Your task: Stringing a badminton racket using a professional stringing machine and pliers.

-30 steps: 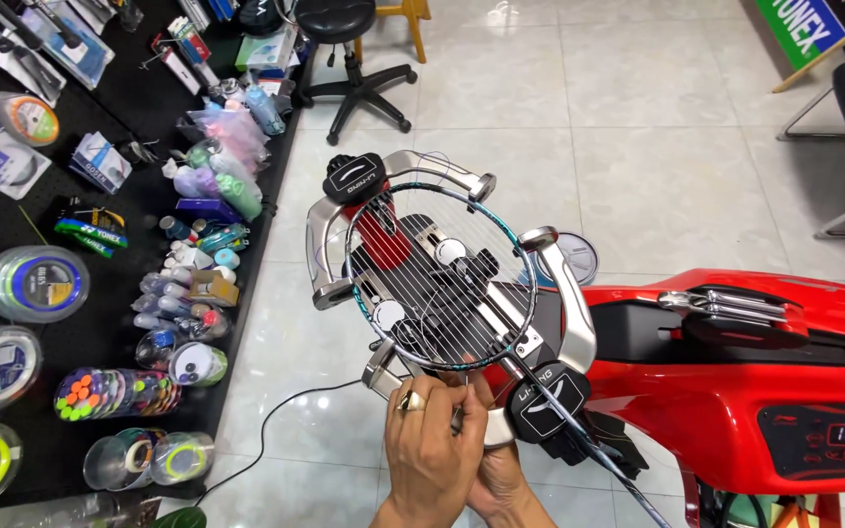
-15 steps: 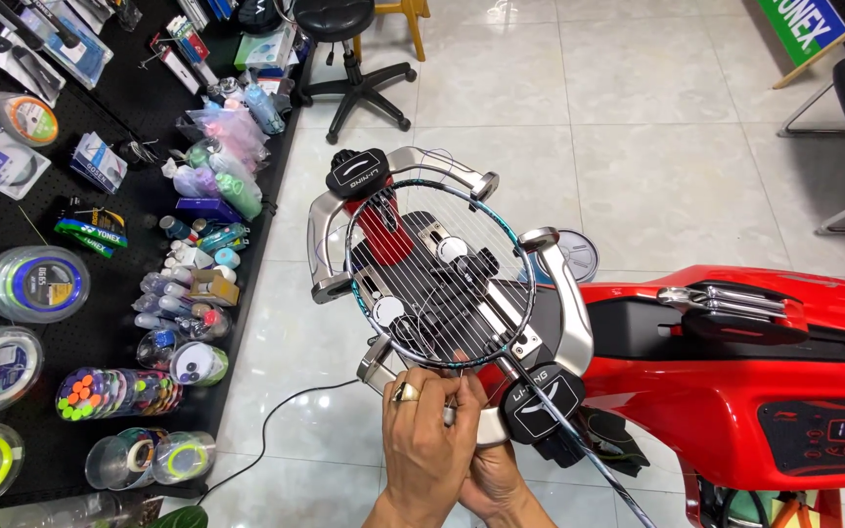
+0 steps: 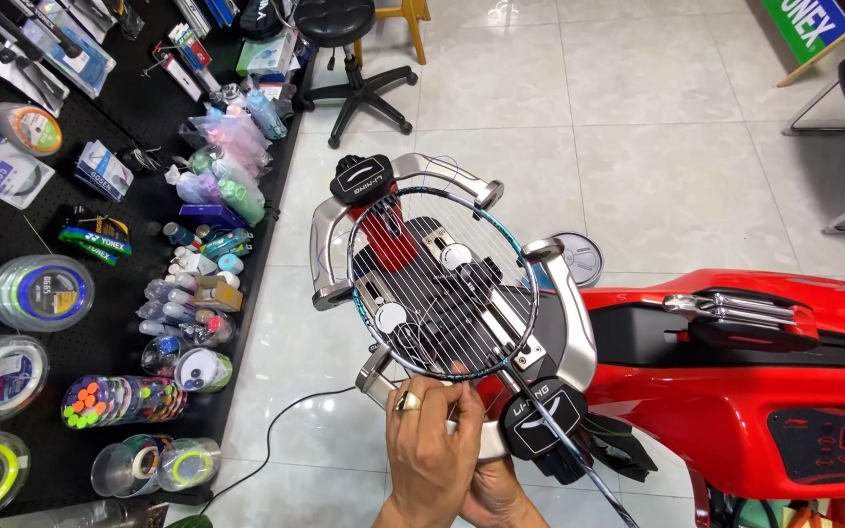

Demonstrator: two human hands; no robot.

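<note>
A badminton racket (image 3: 442,293) with a dark teal frame lies clamped in the silver cradle (image 3: 579,323) of a red stringing machine (image 3: 735,391). Its string bed is partly woven with white string. My left hand (image 3: 427,450), a gold ring on one finger, reaches the near edge of the racket head, where its fingertips pinch the string at the frame. Tucked under it on the right is my right hand (image 3: 496,494), mostly covered, with its fingers hidden. The racket shaft (image 3: 579,460) runs toward the lower right through a black clamp (image 3: 540,416).
A black display board (image 3: 51,293) at left holds string reels, grip rolls and packets. A black swivel stool (image 3: 344,59) stands on the tiled floor beyond the machine. A cable (image 3: 276,440) trails over the tiles. The machine's control panel (image 3: 833,440) is at lower right.
Both hands have stayed at the near edge of the racket head, with the left fingers shifting slightly against the frame. The racket and machine have not moved.
</note>
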